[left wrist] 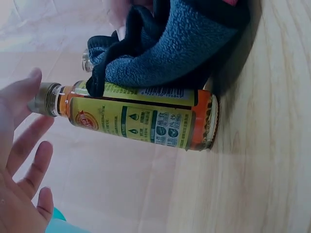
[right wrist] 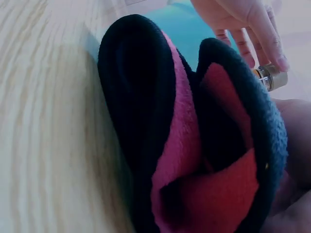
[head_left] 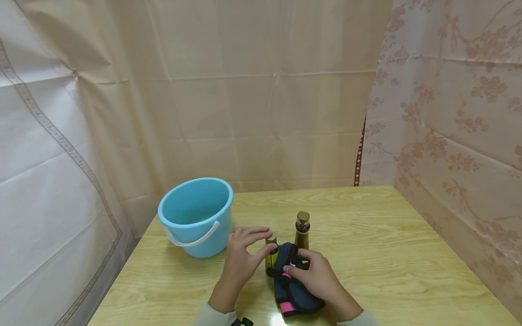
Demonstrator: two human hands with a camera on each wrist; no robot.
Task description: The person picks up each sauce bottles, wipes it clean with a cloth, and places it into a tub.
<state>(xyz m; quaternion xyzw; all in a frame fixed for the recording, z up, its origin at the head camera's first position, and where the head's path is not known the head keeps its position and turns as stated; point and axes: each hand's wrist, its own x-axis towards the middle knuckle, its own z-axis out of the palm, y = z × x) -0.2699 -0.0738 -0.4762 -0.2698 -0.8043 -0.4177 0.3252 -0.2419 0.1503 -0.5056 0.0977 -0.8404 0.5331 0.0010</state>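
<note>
A small bottle with a yellow-green label and a metallic cap stands upright on the table. My left hand pinches it at the cap between thumb and forefinger; the other fingers are spread. In my right hand is a folded cloth, dark blue outside, pink inside, with black edging. One end of the cloth lies against the small bottle's label side, as the left wrist view shows. Just behind the cloth a taller bottle with a gold cap stands, its lower part hidden by the cloth and right hand.
A light blue bucket with a white handle stands to the left of the bottles. The wood-grain table extends to the right. Beige curtain hangs behind the table, and flowered cloth on the right side.
</note>
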